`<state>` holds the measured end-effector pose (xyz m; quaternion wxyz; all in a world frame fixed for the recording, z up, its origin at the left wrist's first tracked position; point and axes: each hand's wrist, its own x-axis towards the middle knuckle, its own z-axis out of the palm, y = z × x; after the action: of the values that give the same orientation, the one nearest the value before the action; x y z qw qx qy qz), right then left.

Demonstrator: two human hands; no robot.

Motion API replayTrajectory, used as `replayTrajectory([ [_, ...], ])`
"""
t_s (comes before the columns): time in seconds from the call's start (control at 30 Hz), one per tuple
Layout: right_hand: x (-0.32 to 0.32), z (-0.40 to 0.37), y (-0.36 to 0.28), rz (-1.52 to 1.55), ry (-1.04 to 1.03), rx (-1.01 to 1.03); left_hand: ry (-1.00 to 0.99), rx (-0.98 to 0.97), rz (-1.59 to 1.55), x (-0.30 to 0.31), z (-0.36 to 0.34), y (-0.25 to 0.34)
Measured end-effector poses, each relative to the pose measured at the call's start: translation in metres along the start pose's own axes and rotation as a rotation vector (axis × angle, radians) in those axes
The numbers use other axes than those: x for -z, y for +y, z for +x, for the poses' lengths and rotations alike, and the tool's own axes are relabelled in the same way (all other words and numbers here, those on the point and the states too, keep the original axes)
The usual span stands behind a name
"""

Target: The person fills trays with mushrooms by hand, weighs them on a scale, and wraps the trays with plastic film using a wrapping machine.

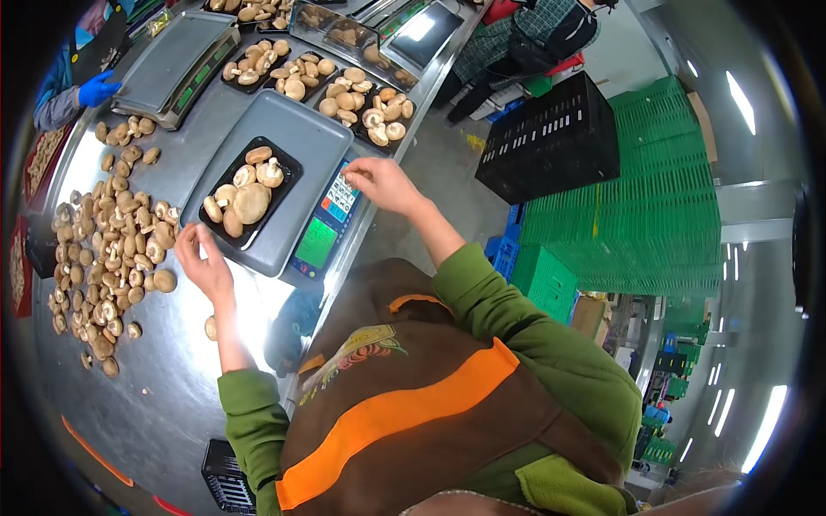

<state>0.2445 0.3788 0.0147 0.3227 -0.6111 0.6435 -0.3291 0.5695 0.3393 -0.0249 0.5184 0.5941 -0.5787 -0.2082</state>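
Note:
A black tray (286, 193) of brown mushrooms (251, 204) rests on the grey weighing plate (297, 119) of a scale. Beside the plate's lower left edge is my left hand (206, 265), open and holding nothing, its thumb and fingers apart, close to the loose mushroom heap (112, 258). My right hand (383, 183) hangs over the upper end of the scale's keypad (340, 196); its fingers are curled together and nothing shows in them. Below the keys, a display (317, 243) glows green.
More filled mushroom trays (346, 101) line the far side of the steel table (163, 404). A second scale (176, 64) stands at upper left, near another person's blue-gloved hand (99, 89). Black crate (551, 138) and stacked green crates (628, 232) stand right of the table.

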Motion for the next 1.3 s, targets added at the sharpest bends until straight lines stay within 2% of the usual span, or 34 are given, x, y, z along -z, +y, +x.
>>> replayTrajectory([
  [0.03,0.002,0.001,-0.001,-0.002,0.008,-0.005,0.041,0.127,-0.060,0.004,0.000,0.000],
  [0.07,0.003,0.002,-0.001,-0.004,0.015,-0.012,0.035,0.130,-0.062,0.009,0.000,-0.005],
  [0.13,0.005,0.002,0.002,0.002,0.030,-0.006,0.087,0.286,-0.252,0.019,0.002,-0.021],
  [0.3,0.010,0.000,0.006,0.065,0.046,-0.101,0.084,0.315,-0.277,0.031,0.004,-0.012],
  [0.47,0.002,0.021,0.007,0.164,0.062,-0.119,0.002,0.347,-0.238,0.036,0.001,0.003],
  [0.53,-0.001,0.036,0.005,0.290,-0.024,-0.080,-0.021,0.373,-0.233,0.035,-0.001,0.007],
  [0.67,-0.011,0.069,-0.005,0.306,-0.091,-0.135,-0.093,0.461,-0.219,0.025,-0.004,0.041],
  [0.77,-0.039,0.094,0.000,0.284,-0.160,-0.151,-0.250,0.440,-0.088,0.011,-0.003,0.048],
  [0.87,-0.064,0.121,0.005,0.270,-0.271,-0.103,-0.373,0.561,-0.062,-0.009,0.001,0.040],
  [0.9,-0.069,0.126,0.003,0.304,-0.309,-0.078,-0.384,0.518,-0.219,-0.019,0.000,0.025],
  [0.93,-0.073,0.129,0.001,0.342,-0.349,-0.056,-0.392,0.509,-0.215,-0.026,0.005,0.033],
  [1.0,-0.074,0.132,0.006,0.185,-0.270,0.057,-0.339,0.522,-0.151,-0.038,0.010,0.037],
  [1.03,-0.070,0.134,0.009,0.213,-0.242,0.030,-0.325,0.497,-0.083,-0.044,0.012,0.041],
  [1.07,-0.058,0.139,0.011,0.215,-0.235,0.026,-0.333,0.493,-0.082,-0.053,0.018,0.049],
  [1.17,-0.010,0.149,0.020,0.167,-0.149,0.067,-0.369,0.311,0.049,-0.084,0.040,0.069],
  [1.2,0.009,0.155,0.024,0.149,-0.108,0.117,-0.389,0.265,0.040,-0.100,0.050,0.093],
  [1.3,0.071,0.170,0.041,0.152,-0.053,-0.003,-0.487,0.189,-0.024,-0.158,0.079,0.123],
])
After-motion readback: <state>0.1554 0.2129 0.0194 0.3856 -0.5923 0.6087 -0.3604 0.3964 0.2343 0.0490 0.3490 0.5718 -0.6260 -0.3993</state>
